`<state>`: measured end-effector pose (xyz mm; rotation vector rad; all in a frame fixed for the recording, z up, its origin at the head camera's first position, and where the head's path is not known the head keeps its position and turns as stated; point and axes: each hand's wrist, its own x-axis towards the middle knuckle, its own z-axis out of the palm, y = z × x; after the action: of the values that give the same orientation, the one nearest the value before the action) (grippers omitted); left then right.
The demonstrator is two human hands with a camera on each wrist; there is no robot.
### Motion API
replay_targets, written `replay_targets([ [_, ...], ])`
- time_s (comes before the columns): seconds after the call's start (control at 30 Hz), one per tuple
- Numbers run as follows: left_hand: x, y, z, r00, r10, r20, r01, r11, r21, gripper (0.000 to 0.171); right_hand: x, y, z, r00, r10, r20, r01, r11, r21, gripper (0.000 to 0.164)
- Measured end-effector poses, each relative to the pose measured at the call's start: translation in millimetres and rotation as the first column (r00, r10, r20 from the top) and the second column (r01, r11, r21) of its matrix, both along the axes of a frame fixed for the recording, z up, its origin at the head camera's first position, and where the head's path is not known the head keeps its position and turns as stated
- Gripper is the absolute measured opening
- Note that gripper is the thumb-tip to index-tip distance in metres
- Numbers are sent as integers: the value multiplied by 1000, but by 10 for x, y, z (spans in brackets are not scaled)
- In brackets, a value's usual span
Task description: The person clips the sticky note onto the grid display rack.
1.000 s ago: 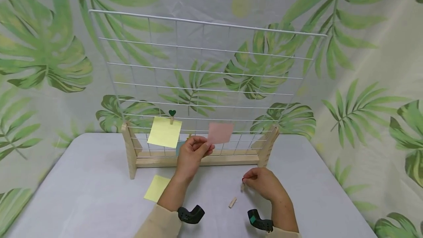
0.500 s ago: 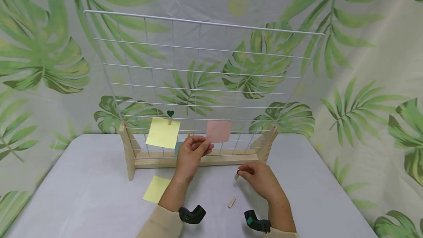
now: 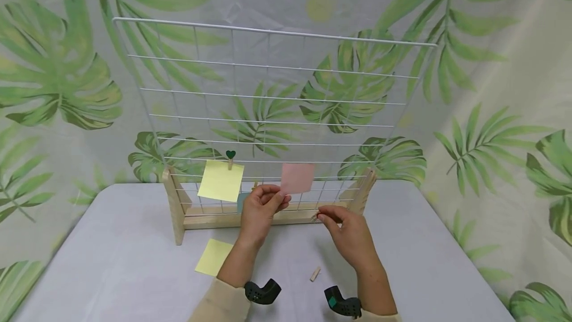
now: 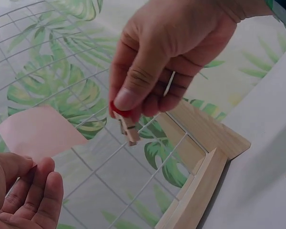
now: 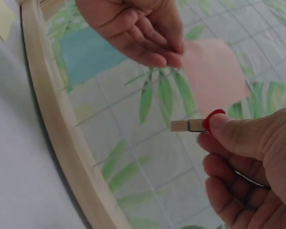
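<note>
My left hand [image 3: 259, 215] pinches a pink sticky note [image 3: 298, 178] by its lower left corner, in front of the white wire grid [image 3: 268, 96]. To the right and a little lower, my right hand [image 3: 348, 232] pinches a small wooden clothespin [image 5: 187, 125] with a red top between thumb and fingertips. In the right wrist view the clothespin's plain end points toward the grid, apart from the note. A yellow sticky note [image 3: 221, 181] hangs on the grid under a clothespin with a green heart [image 3: 230, 154]. A blue note [image 5: 93, 53] sits lower, partly hidden behind my left hand.
The grid stands in a wooden base [image 3: 205, 221] on a white-covered table [image 3: 120, 262]. Another yellow note [image 3: 213, 257] lies left of my left forearm. A loose clothespin [image 3: 315, 274] lies between the forearms. Leaf-patterned cloth hangs behind.
My right hand has risen from near the tabletop and moved left toward the grid, carrying the red-topped clothespin. The left hand stays nearly still with the pink note.
</note>
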<state>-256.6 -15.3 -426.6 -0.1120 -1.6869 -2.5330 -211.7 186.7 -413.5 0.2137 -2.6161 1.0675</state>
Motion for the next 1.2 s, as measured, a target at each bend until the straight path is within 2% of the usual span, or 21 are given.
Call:
replay_targets([
  [0.2,-9,-9,2,1000,8,-14,-8,1000,8,17,-49,-75,164,992,-7,-128,10,1000,20,17],
  [0.33,-15,-10,5,1000,13,-19,-13,1000,-3,17,-102,-103,343,971,5,-240,3,999,34,17],
  [0.43,-14,-14,12,1000,10,-26,-10,1000,-3,18,-144,-131,481,958,10,-286,6,998,55,16],
  [0.7,7,-34,23,1000,14,-28,-15,1000,-17,18,-261,-240,750,936,27,-352,6,996,92,14],
  [0.93,-9,-36,16,1000,23,-5,-23,1000,-12,18,-384,-305,907,895,60,-442,12,987,158,10],
  [1.2,-17,-21,7,1000,30,-8,-30,1000,-10,18,-450,-345,1005,904,79,-420,9,979,203,12],
])
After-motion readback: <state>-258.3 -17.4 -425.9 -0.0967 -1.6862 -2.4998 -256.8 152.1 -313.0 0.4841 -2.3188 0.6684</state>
